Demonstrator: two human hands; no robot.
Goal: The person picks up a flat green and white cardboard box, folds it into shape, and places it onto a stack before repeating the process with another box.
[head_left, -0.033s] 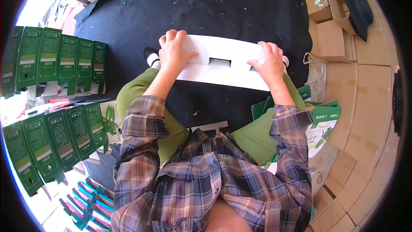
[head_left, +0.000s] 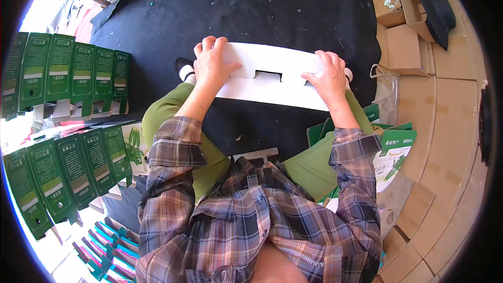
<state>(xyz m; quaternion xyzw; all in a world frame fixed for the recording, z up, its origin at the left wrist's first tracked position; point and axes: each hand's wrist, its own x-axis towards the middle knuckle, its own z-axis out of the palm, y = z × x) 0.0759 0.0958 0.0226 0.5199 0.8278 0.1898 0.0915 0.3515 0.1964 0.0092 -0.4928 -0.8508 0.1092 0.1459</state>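
Observation:
A white cardboard piece [head_left: 277, 56] is held up between my knees, creased lengthwise, with a rectangular cut-out at its middle fold. My left hand [head_left: 212, 67] grips its left end, the thumb pressing on the near face and the fingers curled over the far edge. At the other end, my right hand [head_left: 330, 77] holds it in a similar way, thumb pointing inward beside the fold. The underside of the piece and the fingertips behind it are hidden.
A black sheet [head_left: 251, 10] covers the floor ahead. Green printed boxes [head_left: 57, 68] stand in rows at left, with pink and blue-edged ones [head_left: 112, 249] below. Brown cartons [head_left: 403, 47] and a black hat [head_left: 435, 13] are at right. A green-and-white box [head_left: 393, 160] lies by my right leg.

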